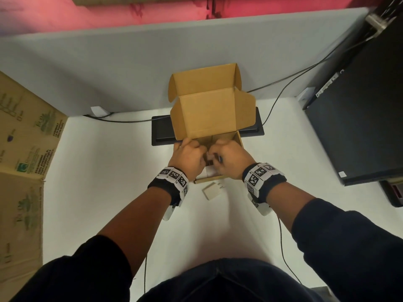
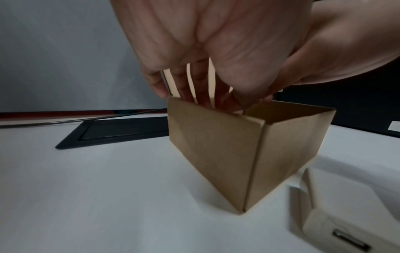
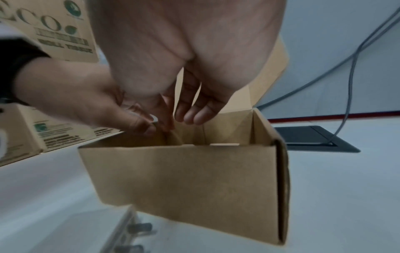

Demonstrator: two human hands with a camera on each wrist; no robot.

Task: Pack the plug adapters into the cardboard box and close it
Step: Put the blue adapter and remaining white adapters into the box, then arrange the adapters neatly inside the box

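A small cardboard box (image 1: 207, 110) (image 2: 216, 145) (image 3: 184, 179) stands on the white desk with its lid upright. Both hands hover over its opening. My left hand (image 1: 189, 155) (image 2: 194, 89) (image 3: 86, 95) reaches down inside the left wall, and that wall hides the fingertips. My right hand (image 1: 231, 158) (image 3: 190, 106) hangs over the middle with relaxed fingers; its thumb and forefinger meet the left thumb. Between the hands a dark item (image 1: 217, 158) and something white (image 1: 210, 171) show inside the box. One white plug adapter (image 1: 212, 191) (image 2: 324, 219) (image 3: 129, 229) lies on the desk in front of the box.
A black desk panel (image 1: 162, 131) (image 3: 314, 138) lies behind the box, with cables (image 1: 283, 92) running from it. Large printed cartons (image 1: 24, 149) stand at the left and a black computer case (image 1: 359, 127) at the right. A grey partition (image 1: 130, 62) closes the back.
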